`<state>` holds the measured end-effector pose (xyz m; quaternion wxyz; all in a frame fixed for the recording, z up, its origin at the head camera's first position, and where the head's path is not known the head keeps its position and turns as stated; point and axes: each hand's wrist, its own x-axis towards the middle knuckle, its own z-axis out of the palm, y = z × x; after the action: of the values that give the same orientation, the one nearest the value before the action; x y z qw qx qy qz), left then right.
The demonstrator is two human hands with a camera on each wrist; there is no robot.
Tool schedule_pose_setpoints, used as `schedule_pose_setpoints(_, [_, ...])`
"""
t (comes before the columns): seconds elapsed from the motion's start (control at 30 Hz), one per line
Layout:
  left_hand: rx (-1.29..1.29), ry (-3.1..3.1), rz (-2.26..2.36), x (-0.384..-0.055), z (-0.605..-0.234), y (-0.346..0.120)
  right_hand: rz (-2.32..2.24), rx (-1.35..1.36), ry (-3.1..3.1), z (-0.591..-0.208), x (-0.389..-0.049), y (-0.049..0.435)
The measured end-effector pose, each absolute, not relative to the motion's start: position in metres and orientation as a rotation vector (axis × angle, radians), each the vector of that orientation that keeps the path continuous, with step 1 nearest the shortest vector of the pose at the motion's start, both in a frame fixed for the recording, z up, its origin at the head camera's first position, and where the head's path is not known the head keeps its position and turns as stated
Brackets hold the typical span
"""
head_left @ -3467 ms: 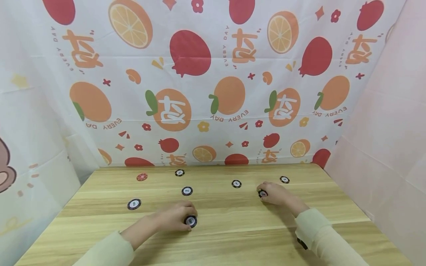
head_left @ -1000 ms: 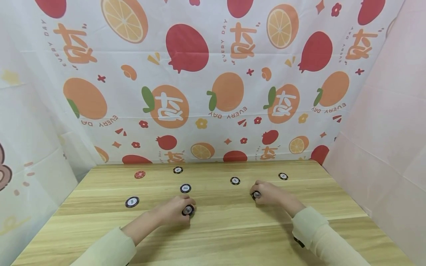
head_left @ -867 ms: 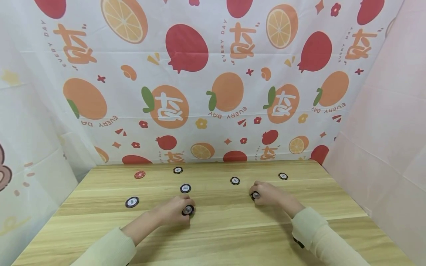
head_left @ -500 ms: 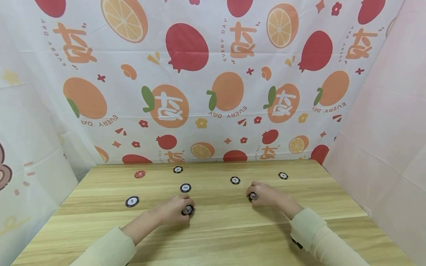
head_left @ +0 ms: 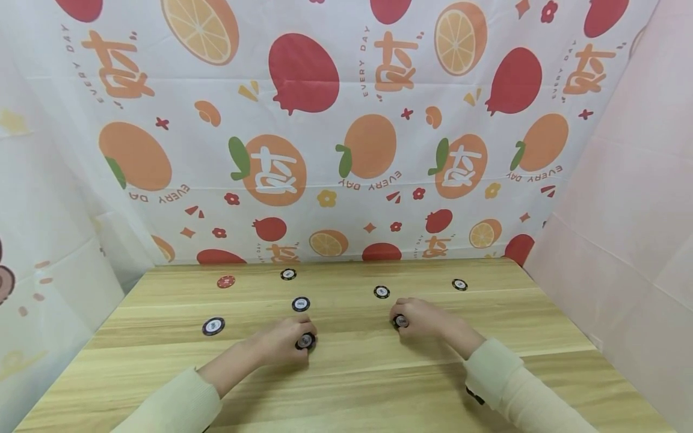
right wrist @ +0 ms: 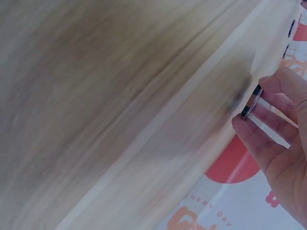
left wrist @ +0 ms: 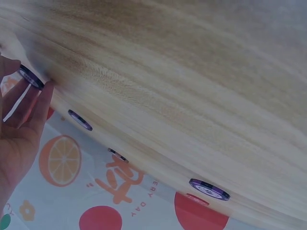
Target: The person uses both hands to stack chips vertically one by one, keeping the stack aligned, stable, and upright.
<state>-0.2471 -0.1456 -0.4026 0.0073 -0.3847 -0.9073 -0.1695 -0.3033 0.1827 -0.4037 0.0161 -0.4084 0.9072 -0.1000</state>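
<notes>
Left hand (head_left: 283,343) and right hand (head_left: 421,316), flanking lower centre, rim-pinch black poker chips (head_left: 305,341) (head_left: 401,321); light, level grip should work best.

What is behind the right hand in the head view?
Behind the right hand, two black-edged chips lie on the wooden table, with fruit-print fabric beyond. The table directly beneath the hand is covered.

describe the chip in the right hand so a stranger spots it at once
Find the light wooden table below the white fruit-print cloth, then the person's right hand over it. That hand pinches a round black chip with a greyish centre. Unlike the round white-centred black chip lying flat just beyond, this one is held.
</notes>
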Motion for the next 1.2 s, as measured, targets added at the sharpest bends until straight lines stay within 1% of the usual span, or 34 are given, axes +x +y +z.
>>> schedule_pose_setpoints(0.17, [-1.210, -2.841, -0.525, -0.247, -0.402, -0.146, -0.295, -1.236, 2.817, -0.402, -0.301, 0.176])
schedule_pose_setpoints(0.6, [-1.158, -2.809, -0.391, -0.248, -0.406, -0.145, -0.227, -1.273, 2.807, -0.402, -0.298, 0.154])
schedule_pose_setpoints(1.2, [-1.124, -2.844, -0.425, -0.246, -0.405, -0.145, -0.206, -1.351, 2.783, -0.405, -0.292, 0.128])
